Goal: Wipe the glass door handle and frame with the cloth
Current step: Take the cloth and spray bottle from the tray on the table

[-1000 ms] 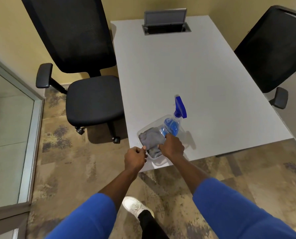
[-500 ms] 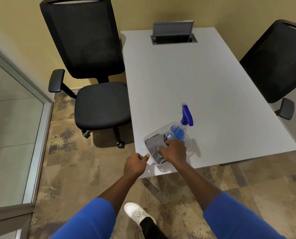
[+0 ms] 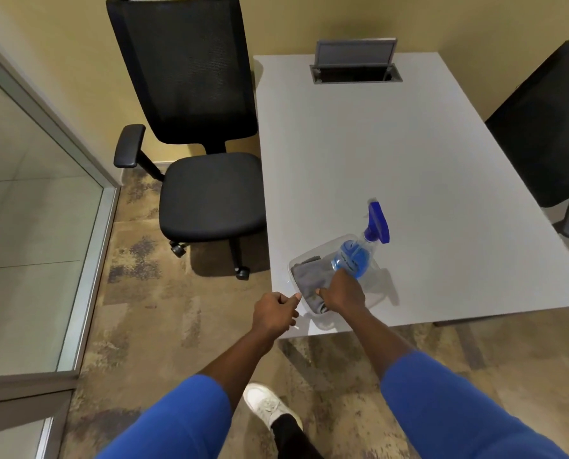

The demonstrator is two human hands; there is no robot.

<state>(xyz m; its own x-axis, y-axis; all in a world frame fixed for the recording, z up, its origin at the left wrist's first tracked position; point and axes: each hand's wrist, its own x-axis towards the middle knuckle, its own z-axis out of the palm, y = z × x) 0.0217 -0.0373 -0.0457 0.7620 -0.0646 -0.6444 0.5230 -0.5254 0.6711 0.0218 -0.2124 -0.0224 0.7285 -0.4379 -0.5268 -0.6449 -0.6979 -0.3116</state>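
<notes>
A grey cloth [image 3: 309,278] lies folded in a clear plastic tub [image 3: 323,323] at the near left corner of the grey table [image 3: 392,167]. A spray bottle [image 3: 359,251] of blue liquid with a blue trigger head leans in the same tub. My right hand [image 3: 342,291] is inside the tub, fingers closed on the near part of the cloth. My left hand [image 3: 273,313] pinches the tub's near left rim at the table edge. The glass panel and its metal frame [image 3: 91,250] stand at the left; no door handle is in view.
A black office chair [image 3: 203,180] stands left of the table, between it and the glass frame. A second black chair [image 3: 548,127] is at the table's right side. An open cable box [image 3: 356,72] sits at the far end of the table. My white shoe [image 3: 266,405] is on patterned carpet.
The view has tilted up and shifted slightly. My right hand has closed further onto the cloth in the tub. My left hand stays on the tub's rim.
</notes>
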